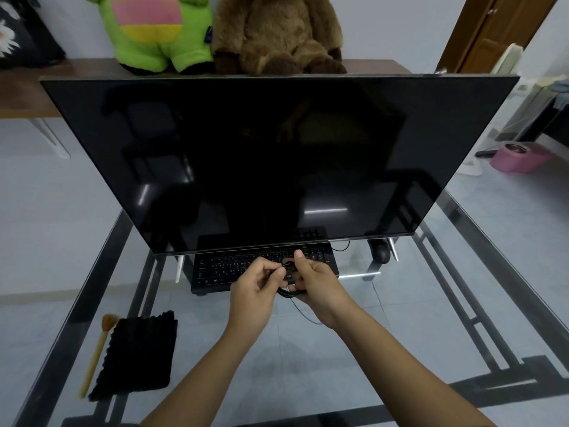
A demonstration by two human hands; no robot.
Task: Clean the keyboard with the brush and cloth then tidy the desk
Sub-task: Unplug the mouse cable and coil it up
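Both hands on the coiled cable above the keyboard.
Our left hand (257, 280) pinches the black cable (289, 292); our right hand (317, 280) grips its coil over the keyboard (221, 266), mid-desk (308, 349). Brush (95, 352) and cloth (138, 355) lie near the desk's left edge.

Your hands hide the middle of the keyboard (246, 266), and the monitor (277, 155) covers its far edge. The plush toys' (160, 29) heads are cut off at the top.
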